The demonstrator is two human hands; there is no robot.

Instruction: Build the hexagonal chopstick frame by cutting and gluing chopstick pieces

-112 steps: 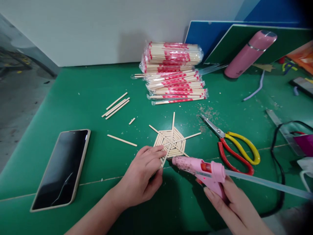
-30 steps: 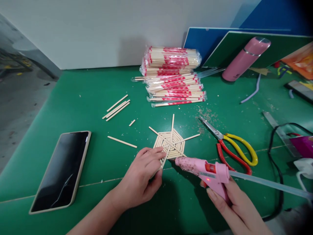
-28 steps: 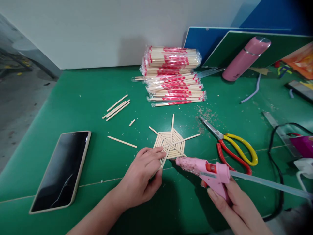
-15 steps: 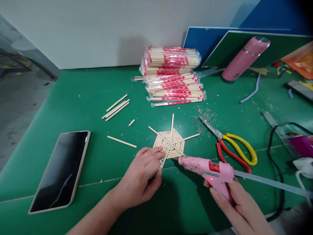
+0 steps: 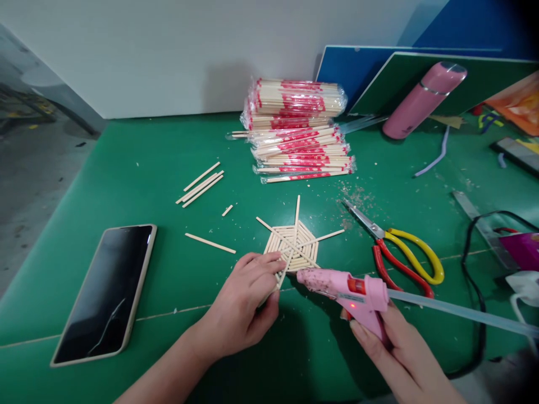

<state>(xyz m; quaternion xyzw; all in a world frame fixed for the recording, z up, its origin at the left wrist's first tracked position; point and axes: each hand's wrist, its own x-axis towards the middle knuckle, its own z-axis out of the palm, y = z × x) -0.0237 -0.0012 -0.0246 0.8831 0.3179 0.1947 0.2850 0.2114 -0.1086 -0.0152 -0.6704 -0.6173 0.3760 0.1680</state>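
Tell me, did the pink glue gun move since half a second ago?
Yes: the pink glue gun went left, closer to the left hand, judged against the unmoved scissors.

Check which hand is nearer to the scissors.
Right: the right hand, holding the glue gun, is on the near side of the scissors; the left hand is farther off, to their left.

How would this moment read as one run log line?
left hand: on stick web | right hand: holding pink glue gun, tip by web's near edge | scissors: lying on table
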